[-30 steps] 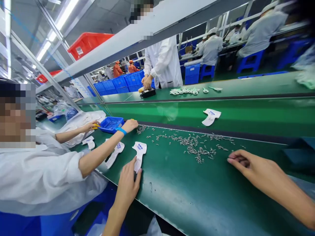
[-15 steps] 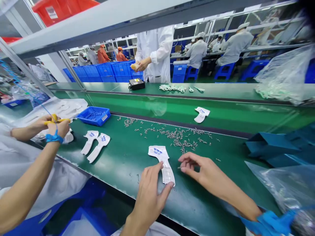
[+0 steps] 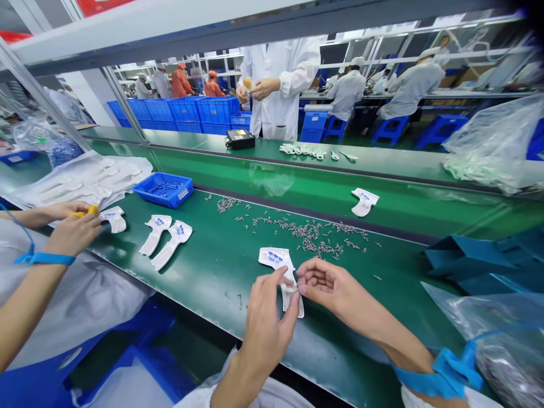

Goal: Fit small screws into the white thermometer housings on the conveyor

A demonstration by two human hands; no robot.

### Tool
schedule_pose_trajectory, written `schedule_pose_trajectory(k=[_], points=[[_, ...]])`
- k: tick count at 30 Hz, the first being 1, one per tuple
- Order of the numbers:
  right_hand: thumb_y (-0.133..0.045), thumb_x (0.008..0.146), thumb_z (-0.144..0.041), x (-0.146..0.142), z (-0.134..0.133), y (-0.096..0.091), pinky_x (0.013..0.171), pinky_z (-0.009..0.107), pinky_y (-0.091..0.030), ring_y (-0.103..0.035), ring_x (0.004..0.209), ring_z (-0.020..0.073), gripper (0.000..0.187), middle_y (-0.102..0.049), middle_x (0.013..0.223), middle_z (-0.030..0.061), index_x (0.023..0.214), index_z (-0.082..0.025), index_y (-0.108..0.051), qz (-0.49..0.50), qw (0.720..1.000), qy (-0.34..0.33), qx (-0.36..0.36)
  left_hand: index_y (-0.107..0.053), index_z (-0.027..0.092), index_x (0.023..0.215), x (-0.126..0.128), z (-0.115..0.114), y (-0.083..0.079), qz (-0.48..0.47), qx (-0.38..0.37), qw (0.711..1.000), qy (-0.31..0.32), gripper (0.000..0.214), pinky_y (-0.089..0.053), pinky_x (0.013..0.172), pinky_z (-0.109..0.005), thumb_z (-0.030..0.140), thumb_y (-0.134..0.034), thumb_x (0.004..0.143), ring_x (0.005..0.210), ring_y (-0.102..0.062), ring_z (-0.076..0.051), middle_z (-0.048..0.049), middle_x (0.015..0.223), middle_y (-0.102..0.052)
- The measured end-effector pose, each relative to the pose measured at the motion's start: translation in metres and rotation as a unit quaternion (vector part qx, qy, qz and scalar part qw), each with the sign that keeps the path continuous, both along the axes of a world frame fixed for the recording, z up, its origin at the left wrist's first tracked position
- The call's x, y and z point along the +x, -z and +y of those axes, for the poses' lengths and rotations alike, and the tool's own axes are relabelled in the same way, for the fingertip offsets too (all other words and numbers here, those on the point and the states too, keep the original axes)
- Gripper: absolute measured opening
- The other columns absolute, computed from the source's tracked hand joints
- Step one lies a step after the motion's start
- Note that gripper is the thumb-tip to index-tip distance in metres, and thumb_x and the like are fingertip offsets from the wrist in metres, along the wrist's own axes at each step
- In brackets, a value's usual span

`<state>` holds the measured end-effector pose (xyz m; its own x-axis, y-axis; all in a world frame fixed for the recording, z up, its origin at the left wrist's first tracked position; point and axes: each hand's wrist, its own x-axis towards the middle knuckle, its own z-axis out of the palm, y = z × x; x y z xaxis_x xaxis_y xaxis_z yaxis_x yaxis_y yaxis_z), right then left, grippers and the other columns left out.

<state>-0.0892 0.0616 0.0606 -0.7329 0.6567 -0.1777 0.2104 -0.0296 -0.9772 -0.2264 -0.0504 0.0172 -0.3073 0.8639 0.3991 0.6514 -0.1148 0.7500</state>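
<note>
A white plastic part with blue print (image 3: pixel 276 260) lies on the green bench (image 3: pixel 221 272) right in front of me. My left hand (image 3: pixel 267 324) grips its narrow lower end between thumb and fingers. My right hand (image 3: pixel 323 282) meets it from the right, fingertips pinched at the same spot; whatever they hold is too small to make out. Just beyond the part, several tiny metal screws (image 3: pixel 312 235) are scattered over the bench.
A co-worker's hands (image 3: pixel 72 226) hold a yellow tool at the left. Two more white parts (image 3: pixel 168 241) and a blue tray (image 3: pixel 164 190) lie nearby. Another white part (image 3: pixel 364 202) sits on the conveyor. Plastic bags (image 3: pixel 497 334) crowd the right. A person in a white coat (image 3: pixel 280 79) stands opposite.
My right hand has moved left from the scattered screws onto the white part and pinched shut. My left hand drew the part in front of me and now grips its lower end.
</note>
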Motion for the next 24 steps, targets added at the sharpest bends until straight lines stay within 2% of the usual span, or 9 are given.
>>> schedule_pose_trajectory(k=[2, 4, 7, 10, 15, 19, 24], points=[[-0.068, 0.084, -0.043, 0.001, 0.007, 0.0, 0.076, 0.031, -0.051, -0.06, 0.082, 0.0172, 0.03, -0.061, 0.086, 0.0024, 0.099, -0.02, -0.057, -0.02, 1.0, 0.009, 0.019, -0.026, 0.023, 0.148, -0.002, 0.009, 0.004, 0.047, -0.031, 0.998, 0.027, 0.067, -0.042, 0.107, -0.048, 0.035, -0.063, 0.093, 0.131, -0.05, -0.029, -0.0135, 0.141, -0.053], [-0.065, 0.085, -0.038, 0.002, 0.013, 0.002, 0.075, 0.031, -0.05, -0.06, 0.08, 0.0164, 0.027, -0.063, 0.087, 0.0023, 0.102, -0.02, -0.054, -0.045, 0.998, -0.006, 0.04, -0.009, 0.023, 0.154, -0.003, 0.019, 0.009, 0.095, -0.073, 0.991, 0.061, 0.094, -0.034, 0.114, -0.054, 0.049, -0.07, 0.087, 0.144, -0.034, -0.033, -0.0167, 0.155, -0.036], [-0.059, 0.087, -0.028, 0.0, 0.018, 0.006, 0.07, 0.03, -0.049, -0.06, 0.074, 0.0153, 0.021, -0.066, 0.087, 0.0012, 0.106, -0.021, -0.052, -0.092, 0.991, -0.057, 0.085, 0.007, 0.026, 0.155, -0.004, 0.027, 0.016, 0.142, -0.114, 0.979, 0.09, 0.117, -0.026, 0.116, -0.058, 0.063, -0.073, 0.078, 0.15, -0.024, -0.034, -0.018, 0.161, -0.026], [-0.056, 0.086, -0.02, -0.007, 0.017, 0.01, 0.067, 0.029, -0.048, -0.061, 0.072, 0.0154, 0.019, -0.067, 0.085, -0.0004, 0.104, -0.022, -0.05, -0.123, 0.981, -0.084, 0.128, 0.014, 0.028, 0.153, -0.006, 0.026, 0.019, 0.143, -0.118, 0.977, 0.107, 0.132, -0.025, 0.117, -0.057, 0.067, -0.079, 0.069, 0.149, -0.026, -0.033, -0.0191, 0.161, -0.024], [-0.053, 0.084, -0.013, -0.017, 0.012, 0.006, 0.068, 0.029, -0.048, -0.065, 0.076, 0.0173, 0.02, -0.069, 0.084, 0.0007, 0.102, -0.022, -0.048, -0.137, 0.978, -0.095, 0.122, 0.015, 0.028, 0.154, -0.01, 0.024, 0.019, 0.137, -0.119, 0.975, 0.13, 0.139, -0.024, 0.116, -0.056, 0.065, -0.084, 0.063, 0.149, -0.026, -0.034, -0.0192, 0.161, -0.024], [-0.051, 0.087, -0.015, -0.018, 0.011, 0.004, 0.064, 0.028, -0.045, -0.064, 0.075, 0.0174, 0.018, -0.069, 0.083, -0.0003, 0.103, -0.023, -0.047, -0.152, 0.972, -0.081, 0.16, 0.015, 0.029, 0.154, -0.01, 0.025, 0.019, 0.136, -0.124, 0.974, 0.135, 0.137, -0.023, 0.117, -0.057, 0.064, -0.083, 0.065, 0.149, -0.026, -0.033, -0.0187, 0.161, -0.025], [-0.05, 0.089, -0.016, -0.019, 0.012, 0.007, 0.063, 0.028, -0.042, -0.063, 0.076, 0.0183, 0.014, -0.068, 0.084, 0.0, 0.1, -0.024, -0.046, -0.16, 0.964, -0.084, 0.196, 0.024, 0.029, 0.152, -0.01, 0.025, 0.02, 0.134, -0.122, 0.974, 0.139, 0.139, -0.021, 0.117, -0.057, 0.062, -0.082, 0.067, 0.15, -0.024, -0.034, -0.0203, 0.161, -0.024]])
